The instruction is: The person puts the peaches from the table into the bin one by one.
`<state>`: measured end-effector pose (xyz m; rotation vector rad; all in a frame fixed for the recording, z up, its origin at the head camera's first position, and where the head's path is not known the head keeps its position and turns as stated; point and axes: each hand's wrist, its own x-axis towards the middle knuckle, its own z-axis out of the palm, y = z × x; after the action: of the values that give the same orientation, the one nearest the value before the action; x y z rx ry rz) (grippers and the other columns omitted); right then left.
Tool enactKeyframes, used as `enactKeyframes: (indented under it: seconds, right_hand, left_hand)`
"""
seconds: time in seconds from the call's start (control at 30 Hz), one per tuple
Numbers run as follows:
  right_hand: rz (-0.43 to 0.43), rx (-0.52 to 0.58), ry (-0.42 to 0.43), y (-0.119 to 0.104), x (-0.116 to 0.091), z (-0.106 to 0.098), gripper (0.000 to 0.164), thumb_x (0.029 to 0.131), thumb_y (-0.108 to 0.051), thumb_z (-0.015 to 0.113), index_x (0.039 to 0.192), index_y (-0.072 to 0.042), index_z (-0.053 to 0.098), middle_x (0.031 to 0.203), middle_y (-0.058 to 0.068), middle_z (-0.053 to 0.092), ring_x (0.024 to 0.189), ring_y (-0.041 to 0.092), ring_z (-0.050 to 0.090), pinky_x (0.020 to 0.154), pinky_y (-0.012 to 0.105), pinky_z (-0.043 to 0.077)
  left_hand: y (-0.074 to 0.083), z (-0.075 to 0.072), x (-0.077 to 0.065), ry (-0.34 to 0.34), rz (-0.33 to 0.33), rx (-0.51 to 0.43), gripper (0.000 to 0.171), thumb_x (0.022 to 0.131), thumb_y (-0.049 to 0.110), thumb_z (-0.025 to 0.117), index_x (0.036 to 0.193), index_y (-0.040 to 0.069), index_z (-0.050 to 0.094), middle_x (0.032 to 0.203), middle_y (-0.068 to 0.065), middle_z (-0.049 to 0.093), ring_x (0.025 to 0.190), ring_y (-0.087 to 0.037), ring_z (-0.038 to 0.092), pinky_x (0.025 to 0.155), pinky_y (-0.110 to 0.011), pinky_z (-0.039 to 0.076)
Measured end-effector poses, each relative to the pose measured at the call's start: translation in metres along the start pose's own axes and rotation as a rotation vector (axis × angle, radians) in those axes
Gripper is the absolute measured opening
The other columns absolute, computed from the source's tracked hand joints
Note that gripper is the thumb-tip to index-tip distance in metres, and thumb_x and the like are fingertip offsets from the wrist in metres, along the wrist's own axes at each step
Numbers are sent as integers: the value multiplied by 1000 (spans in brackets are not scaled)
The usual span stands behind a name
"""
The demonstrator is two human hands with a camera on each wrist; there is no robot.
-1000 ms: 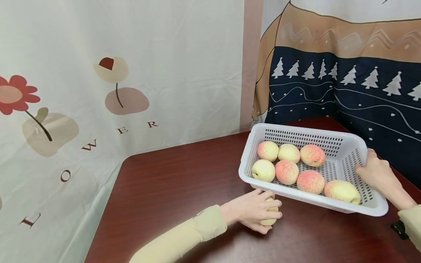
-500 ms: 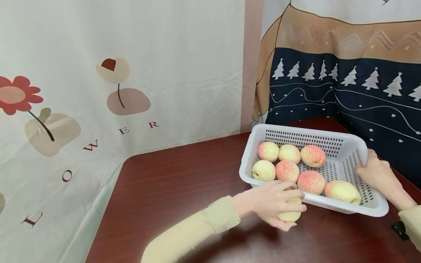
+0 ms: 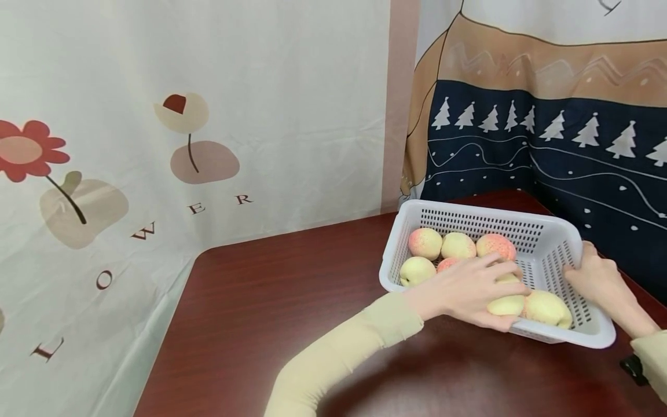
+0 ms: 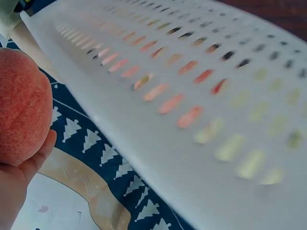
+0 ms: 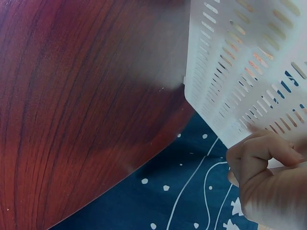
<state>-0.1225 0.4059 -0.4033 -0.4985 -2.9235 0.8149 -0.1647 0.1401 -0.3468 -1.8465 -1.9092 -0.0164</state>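
My left hand (image 3: 476,289) holds a peach (image 3: 506,306), yellow on the side facing the head camera, over the front of a white perforated plastic basket (image 3: 487,210). In the left wrist view this peach (image 4: 21,108) shows a red, speckled side, with a finger beneath it, close beside the basket wall (image 4: 139,129). Several yellow and pink peaches lie in the basket, among them a yellow-pink peach (image 3: 548,308) at the front right. The left hand hides part of the front row. My right hand (image 3: 601,284) grips the basket's right end, fingers curled at its rim in the right wrist view.
The basket stands on a dark red wooden table (image 3: 292,278), near its back right corner. A pale curtain (image 3: 292,104) with flower prints hangs behind, and a navy curtain (image 3: 484,156) with white trees hangs at the right. A small black object (image 3: 634,369) lies by the right sleeve.
My left hand has lifted the peach from the table in front of the basket and carried it right, over the basket's front rim. The right hand has kept its grip on the basket.
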Motion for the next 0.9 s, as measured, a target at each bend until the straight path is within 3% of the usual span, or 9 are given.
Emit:
enactKeyframes:
  seconds: [0.17,0.27,0.37,0.6,0.9]
  right_hand:
    - [-8,-6,6,0,0,0,70,88,-8,40,135,23,-1,78,41,48,40,20,57,36,35,49]
    - [-31,2,-8,0,0,-2,70,89,-9,40,135,23,-2,76,40,49,40,19,57,36,35,49]
    - [-51,10,-22,1,-1,-3,70,89,-10,40,135,24,-2,75,39,49,41,19,58,36,35,50]
    - [-54,0,-29,0,-1,-5,70,89,-11,39,134,25,-1,74,39,49,41,19,57,37,34,49]
    - [-47,1,-44,1,-1,-4,71,89,-11,40,134,25,-2,77,41,48,41,19,58,37,34,50]
  left_hand:
    - [-6,-1,25,-178,-104,-17,43,86,54,44,124,36,52,129,12,48,117,-7,38,102,-20,29]
    - [-10,1,38,-281,-184,-60,44,87,56,42,128,40,47,134,15,42,121,-5,34,98,-17,32]
    - [-15,5,49,-320,-219,-78,45,87,58,42,129,41,45,137,16,39,121,-5,34,93,-15,36]
    - [-23,12,70,-361,-250,-101,49,88,60,41,133,41,41,138,15,37,125,-4,30,104,-14,28]
    - [-28,25,90,-476,-324,-187,53,86,62,45,135,43,36,139,19,34,124,-1,27,100,-13,31]
